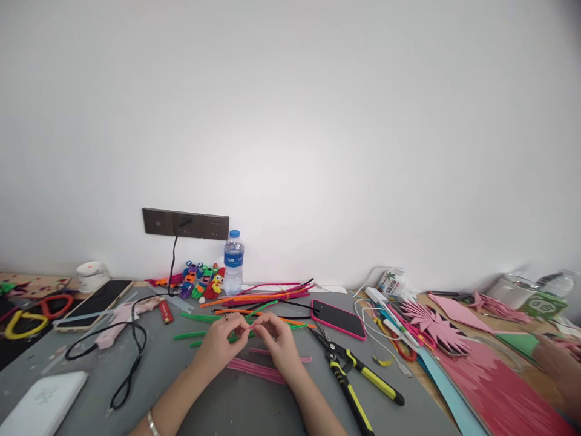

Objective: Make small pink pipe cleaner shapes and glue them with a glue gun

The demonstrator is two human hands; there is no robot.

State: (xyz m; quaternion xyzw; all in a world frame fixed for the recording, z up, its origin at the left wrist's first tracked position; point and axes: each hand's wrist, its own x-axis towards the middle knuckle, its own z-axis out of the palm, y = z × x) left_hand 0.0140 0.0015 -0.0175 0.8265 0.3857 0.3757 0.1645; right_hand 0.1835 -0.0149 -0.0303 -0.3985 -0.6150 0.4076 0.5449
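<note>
Both left hand (223,339) and right hand (278,343) curl inward, pinching pink chenille (251,326).

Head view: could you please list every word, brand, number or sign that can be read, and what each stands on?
No text reads with certainty.
Bottle label: white characters on blue, too small.
Green pack: pale marking, too blurred.
White packet: palm-tree picture, print too small.
White device: faint grey emblem, unreadable.

White characters, too small to read surely, mark the blue label (233,260) of the bottle (233,281) at the table's (245,412) far edge. Pale print on the green packet (544,305), far right, is illegible. The white case (49,409), near left corner, bears a grey emblem (45,395).
</note>
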